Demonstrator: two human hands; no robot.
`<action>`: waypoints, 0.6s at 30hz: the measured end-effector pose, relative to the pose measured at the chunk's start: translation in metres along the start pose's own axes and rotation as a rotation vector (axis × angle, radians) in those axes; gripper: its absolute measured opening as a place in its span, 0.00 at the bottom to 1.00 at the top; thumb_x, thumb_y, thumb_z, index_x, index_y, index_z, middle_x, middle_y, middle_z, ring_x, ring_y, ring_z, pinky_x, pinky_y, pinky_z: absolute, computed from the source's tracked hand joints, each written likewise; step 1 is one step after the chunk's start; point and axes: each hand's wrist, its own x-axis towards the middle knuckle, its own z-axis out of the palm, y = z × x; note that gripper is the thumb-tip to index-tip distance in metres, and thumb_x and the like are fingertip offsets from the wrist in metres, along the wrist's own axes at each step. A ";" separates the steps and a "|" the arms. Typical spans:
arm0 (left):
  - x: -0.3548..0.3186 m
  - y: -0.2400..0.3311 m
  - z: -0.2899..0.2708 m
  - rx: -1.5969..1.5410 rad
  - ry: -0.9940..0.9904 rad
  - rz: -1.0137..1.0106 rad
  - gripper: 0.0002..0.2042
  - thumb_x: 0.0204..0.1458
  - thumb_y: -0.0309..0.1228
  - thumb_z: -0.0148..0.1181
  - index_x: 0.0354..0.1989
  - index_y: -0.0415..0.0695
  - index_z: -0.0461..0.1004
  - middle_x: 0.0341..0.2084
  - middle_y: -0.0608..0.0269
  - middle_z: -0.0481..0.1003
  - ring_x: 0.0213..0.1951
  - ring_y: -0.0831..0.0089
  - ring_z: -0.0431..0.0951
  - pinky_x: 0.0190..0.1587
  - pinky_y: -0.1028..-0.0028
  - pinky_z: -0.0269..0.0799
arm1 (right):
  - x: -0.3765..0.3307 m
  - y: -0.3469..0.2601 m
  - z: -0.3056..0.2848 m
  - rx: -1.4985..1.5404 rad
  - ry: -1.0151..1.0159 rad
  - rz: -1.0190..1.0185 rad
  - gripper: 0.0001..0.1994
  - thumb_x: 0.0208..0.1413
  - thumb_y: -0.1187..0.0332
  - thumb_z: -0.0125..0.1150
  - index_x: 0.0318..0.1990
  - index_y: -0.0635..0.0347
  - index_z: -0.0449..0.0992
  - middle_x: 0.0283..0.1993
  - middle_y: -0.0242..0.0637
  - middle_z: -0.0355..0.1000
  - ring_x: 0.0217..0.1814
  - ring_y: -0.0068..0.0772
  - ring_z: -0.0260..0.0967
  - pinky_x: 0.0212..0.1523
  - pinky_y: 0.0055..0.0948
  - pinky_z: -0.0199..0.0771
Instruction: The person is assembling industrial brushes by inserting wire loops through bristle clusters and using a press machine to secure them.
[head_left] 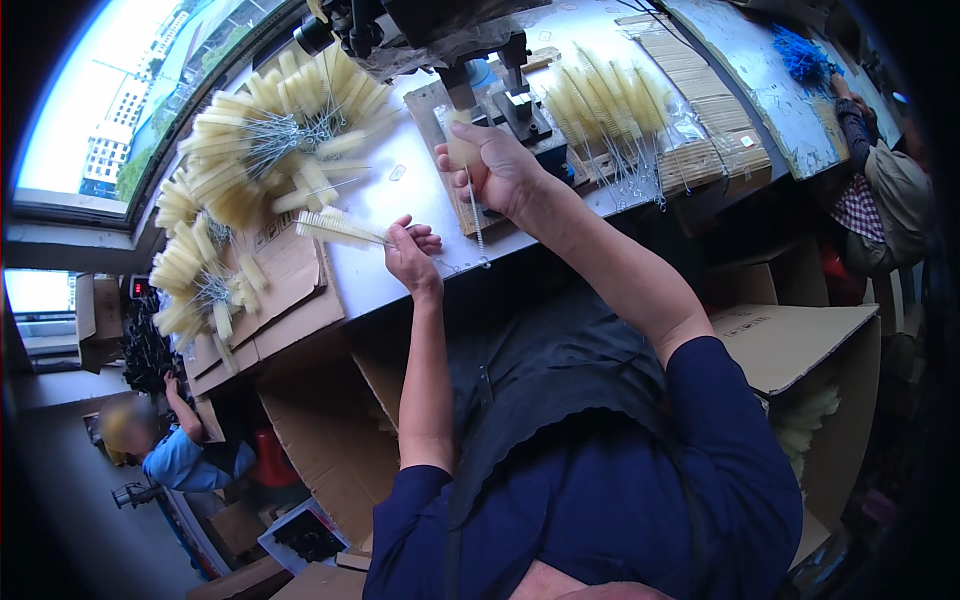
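Observation:
My right hand (497, 170) is closed round the pale bristle head of a bottle brush (463, 152), whose twisted wire stem hangs down toward the table's front edge. That hand is just in front of a dark metal machine (520, 110) on the table. To its left, my left hand (412, 255) pinches the wire of a second bottle brush (340, 228), with the bristles pointing left. A large heap of bottle brushes (225, 150) with pale yellow bristles lies at the left of the white table (400, 180). Another bundle of brushes (610, 100) lies right of the machine.
Flattened cardboard (270, 300) lies under the left heap, and stacked cardboard (715, 140) under the right bundle. Open cartons (335, 430) stand below the table; the right carton (800, 350) holds pale brushes. One co-worker (190, 455) is at left, another (880, 190) at far right near blue bristles (800, 55).

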 end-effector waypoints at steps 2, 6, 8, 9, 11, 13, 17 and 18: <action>0.001 -0.002 -0.003 -0.004 0.006 0.000 0.19 0.70 0.41 0.38 0.48 0.36 0.68 0.26 0.60 0.73 0.23 0.75 0.74 0.26 0.79 0.71 | -0.003 0.009 0.004 -0.001 0.012 0.021 0.13 0.66 0.61 0.49 0.44 0.64 0.67 0.28 0.30 0.67 0.16 0.14 0.55 0.14 0.16 0.52; 0.000 -0.001 -0.003 0.015 0.007 0.000 0.19 0.70 0.41 0.38 0.48 0.36 0.68 0.26 0.60 0.73 0.23 0.75 0.74 0.27 0.79 0.72 | -0.014 0.019 0.000 -0.136 -0.067 -0.021 0.11 0.68 0.63 0.45 0.43 0.62 0.67 0.24 0.28 0.64 0.13 0.13 0.52 0.12 0.16 0.52; 0.000 -0.002 -0.006 0.004 0.008 -0.006 0.19 0.70 0.41 0.38 0.48 0.36 0.68 0.26 0.60 0.73 0.24 0.75 0.74 0.27 0.79 0.72 | -0.026 0.017 -0.008 -0.151 0.003 -0.165 0.13 0.69 0.59 0.46 0.42 0.61 0.67 0.24 0.28 0.63 0.12 0.13 0.51 0.11 0.17 0.52; 0.001 -0.003 -0.007 -0.007 0.007 -0.014 0.19 0.70 0.41 0.38 0.48 0.36 0.68 0.26 0.60 0.73 0.24 0.75 0.74 0.27 0.79 0.72 | -0.029 0.013 -0.019 -0.171 0.011 -0.187 0.15 0.69 0.56 0.48 0.41 0.61 0.67 0.25 0.27 0.62 0.13 0.13 0.52 0.12 0.15 0.53; 0.002 -0.002 -0.006 -0.001 -0.001 -0.005 0.19 0.70 0.41 0.38 0.48 0.36 0.68 0.27 0.60 0.73 0.24 0.75 0.74 0.27 0.79 0.72 | -0.035 0.003 -0.040 -0.195 0.023 -0.222 0.14 0.69 0.57 0.50 0.41 0.61 0.67 0.26 0.27 0.62 0.14 0.12 0.52 0.12 0.15 0.53; 0.001 -0.002 -0.006 0.007 -0.015 -0.001 0.19 0.70 0.41 0.38 0.48 0.36 0.68 0.27 0.60 0.73 0.24 0.75 0.74 0.27 0.79 0.72 | -0.039 -0.008 -0.054 -0.206 0.020 -0.272 0.13 0.67 0.59 0.53 0.42 0.63 0.67 0.28 0.26 0.62 0.17 0.11 0.53 0.13 0.13 0.53; 0.001 -0.004 -0.006 0.024 -0.008 0.009 0.19 0.70 0.41 0.38 0.47 0.36 0.69 0.27 0.61 0.73 0.24 0.76 0.74 0.27 0.79 0.71 | -0.032 -0.022 -0.069 -0.214 0.012 -0.276 0.13 0.68 0.60 0.51 0.40 0.62 0.67 0.26 0.26 0.60 0.16 0.11 0.52 0.13 0.14 0.51; 0.001 -0.005 -0.006 0.020 -0.005 0.009 0.19 0.70 0.41 0.38 0.47 0.36 0.69 0.27 0.61 0.73 0.24 0.76 0.74 0.27 0.79 0.71 | -0.031 -0.026 -0.072 -0.215 0.013 -0.278 0.13 0.68 0.60 0.51 0.40 0.62 0.67 0.26 0.26 0.60 0.16 0.11 0.52 0.13 0.14 0.51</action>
